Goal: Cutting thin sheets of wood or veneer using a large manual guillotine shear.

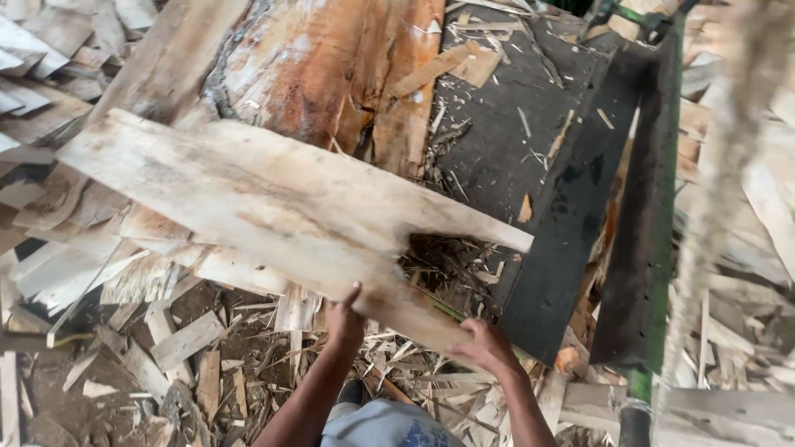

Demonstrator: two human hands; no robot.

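Note:
A wide, pale wooden slab [248, 194] with a ragged notch in its right edge lies slanted across the middle of the view. My left hand [344, 319] grips its near edge, thumb up against the underside. My right hand [484, 343] holds the same near edge a little to the right, below the notch. Behind the slab lies a thick log [331, 66] with orange-brown split faces.
A dark machine bed [513, 124] with a black angled plate [571, 223] and green frame [662, 207] stands at the right. Offcuts and splinters [182, 348] litter the ground. Stacked split boards [41, 50] lie far left. A blurred rope [729, 165] hangs at the right.

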